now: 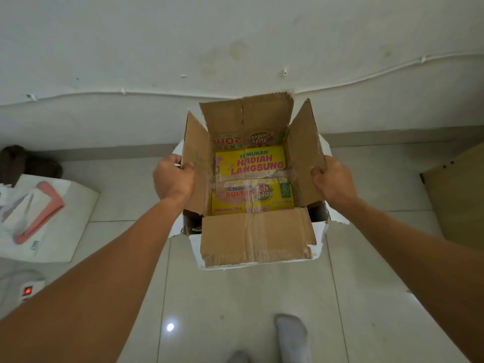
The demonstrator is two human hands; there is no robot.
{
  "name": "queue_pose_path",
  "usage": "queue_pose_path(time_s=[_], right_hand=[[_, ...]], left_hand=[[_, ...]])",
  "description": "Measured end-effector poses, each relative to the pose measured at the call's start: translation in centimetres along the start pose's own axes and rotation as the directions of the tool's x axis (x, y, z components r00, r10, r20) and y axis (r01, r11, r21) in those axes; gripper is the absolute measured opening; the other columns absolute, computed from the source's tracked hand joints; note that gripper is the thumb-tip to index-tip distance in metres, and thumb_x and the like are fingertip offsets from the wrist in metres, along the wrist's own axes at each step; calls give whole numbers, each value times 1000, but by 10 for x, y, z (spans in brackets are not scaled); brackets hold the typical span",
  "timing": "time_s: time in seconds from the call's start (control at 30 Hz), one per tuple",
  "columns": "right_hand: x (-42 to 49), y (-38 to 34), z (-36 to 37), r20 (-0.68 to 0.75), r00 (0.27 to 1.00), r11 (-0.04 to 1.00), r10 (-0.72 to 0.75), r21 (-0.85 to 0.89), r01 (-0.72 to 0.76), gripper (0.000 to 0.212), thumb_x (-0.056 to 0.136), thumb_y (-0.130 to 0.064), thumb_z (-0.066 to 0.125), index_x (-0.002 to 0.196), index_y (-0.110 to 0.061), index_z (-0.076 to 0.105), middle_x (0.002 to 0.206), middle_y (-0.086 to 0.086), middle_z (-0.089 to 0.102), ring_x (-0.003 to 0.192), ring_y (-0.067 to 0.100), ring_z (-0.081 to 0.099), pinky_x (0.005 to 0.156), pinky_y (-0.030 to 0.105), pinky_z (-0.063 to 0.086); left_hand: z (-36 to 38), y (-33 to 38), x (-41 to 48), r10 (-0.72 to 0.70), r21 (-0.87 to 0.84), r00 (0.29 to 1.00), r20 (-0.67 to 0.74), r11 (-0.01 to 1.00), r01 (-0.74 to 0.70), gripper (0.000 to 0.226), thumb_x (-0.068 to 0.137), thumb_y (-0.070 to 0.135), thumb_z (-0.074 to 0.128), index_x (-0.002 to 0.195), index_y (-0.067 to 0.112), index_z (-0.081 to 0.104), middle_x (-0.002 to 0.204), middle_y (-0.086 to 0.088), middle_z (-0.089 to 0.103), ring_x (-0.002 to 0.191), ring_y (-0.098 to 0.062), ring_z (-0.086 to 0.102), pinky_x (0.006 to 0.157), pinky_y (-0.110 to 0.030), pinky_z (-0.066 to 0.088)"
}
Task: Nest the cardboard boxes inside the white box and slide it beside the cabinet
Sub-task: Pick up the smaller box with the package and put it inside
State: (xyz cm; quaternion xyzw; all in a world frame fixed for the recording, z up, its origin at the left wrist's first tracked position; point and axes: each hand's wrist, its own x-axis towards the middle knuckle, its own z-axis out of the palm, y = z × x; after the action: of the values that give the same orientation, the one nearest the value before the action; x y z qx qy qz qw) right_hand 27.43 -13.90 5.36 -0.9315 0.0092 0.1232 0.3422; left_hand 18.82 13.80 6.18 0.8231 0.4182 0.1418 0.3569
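A brown cardboard box (pixel 255 237) with its four flaps open sits inside the white box (pixel 318 230), whose torn white edges show around it. A yellow printed tea carton (pixel 251 179) lies at the bottom of the cardboard box. My left hand (pixel 174 178) grips the left flap and the white box's left edge. My right hand (pixel 331 178) grips the right flap. The boxes stand on the tiled floor close to the white wall.
A wooden cabinet panel (pixel 457 197) stands at the right. A white bag with a pink mark (pixel 39 218) lies on the floor at the left, a dark object (pixel 28 161) behind it, a white device with a red light (pixel 27 290) below. My socked foot (pixel 292 336) is near.
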Motion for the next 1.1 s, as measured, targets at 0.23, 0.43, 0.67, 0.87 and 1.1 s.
queue_pose_path(time_s=[0.23,0.43,0.67,0.87,1.1], right_hand=[[19,18,37,-1,1000,999,4,-32,-4,26,94,-20,44,110,-4,56,96,11,61,74,22,52,61,29,42],[29,31,63,63,997,998,48,-35,-46,25,96,-23,44,111,-5,55,108,17,64,80,24,53,74,38,51],[47,47,85,166,981,992,105,-89,-91,26,94,-17,49,114,-2,57,110,19,64,82,26,53,69,31,43],[60,60,97,137,984,990,118,-96,-105,25,94,-16,50,116,-3,55,111,19,64,88,28,57,70,32,46],[66,70,112,154,979,988,133,-97,-119,25,93,-9,48,114,2,56,114,23,63,102,38,60,81,37,50]], left_hand=[[29,-25,20,6,26,999,33,1000,-7,6,80,16,59,80,11,62,80,-6,64,66,-24,60,61,-31,51],[55,-51,23,39,86,998,58,995,-44,4,84,16,59,83,11,58,80,-1,57,68,-21,54,60,-28,41],[84,-69,25,28,112,997,70,993,-35,15,88,16,57,97,6,63,91,-9,66,75,-17,52,71,-24,42],[100,-81,32,26,113,998,64,993,-34,22,90,15,54,104,2,63,101,-17,68,84,-25,61,72,-27,45],[117,-94,33,83,166,996,22,982,-86,19,91,13,51,102,1,61,101,-19,67,91,-32,62,75,-27,44]])
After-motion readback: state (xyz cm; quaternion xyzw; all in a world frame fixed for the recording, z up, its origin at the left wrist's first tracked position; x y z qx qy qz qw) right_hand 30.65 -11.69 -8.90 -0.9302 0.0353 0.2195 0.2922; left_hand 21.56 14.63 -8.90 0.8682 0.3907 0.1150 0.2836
